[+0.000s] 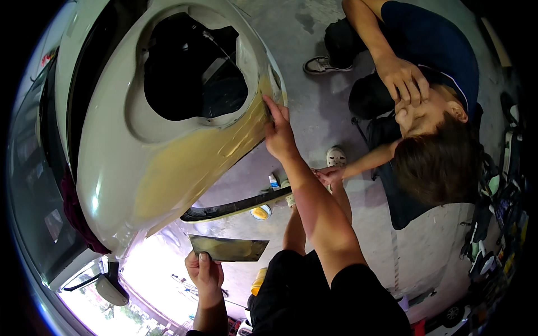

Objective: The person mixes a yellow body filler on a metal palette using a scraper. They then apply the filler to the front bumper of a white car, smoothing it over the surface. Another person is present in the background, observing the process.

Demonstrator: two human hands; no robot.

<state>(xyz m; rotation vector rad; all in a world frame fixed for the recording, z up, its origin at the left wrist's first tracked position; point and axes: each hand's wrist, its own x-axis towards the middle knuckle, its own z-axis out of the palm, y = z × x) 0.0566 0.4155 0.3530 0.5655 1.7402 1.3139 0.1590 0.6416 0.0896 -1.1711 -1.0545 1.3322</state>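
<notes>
My left hand point(205, 271) grips a flat, roughly rectangular plate point(230, 248) by its left end, thumb on top; yellowish smears mark its surface. Ahead stands a pale car fender point(109, 151) with a large dark headlight opening point(190, 67). Tan-yellow body filler point(174, 168) covers its lower side and runs up toward the right edge. My right hand point(279, 131) is at that edge, below and right of the opening, with its fingers closed against the filler. A thin dark edge shows beside the fingers; what they hold is mostly hidden.
A person point(437, 39) sits at the right, one hand raised, the other arm reaching toward my legs. On the floor lie a dark curved trim strip point(241, 206), a yellow-topped can point(260, 211) and a small bottle point(273, 181). Clutter point(493, 224) lines the far right.
</notes>
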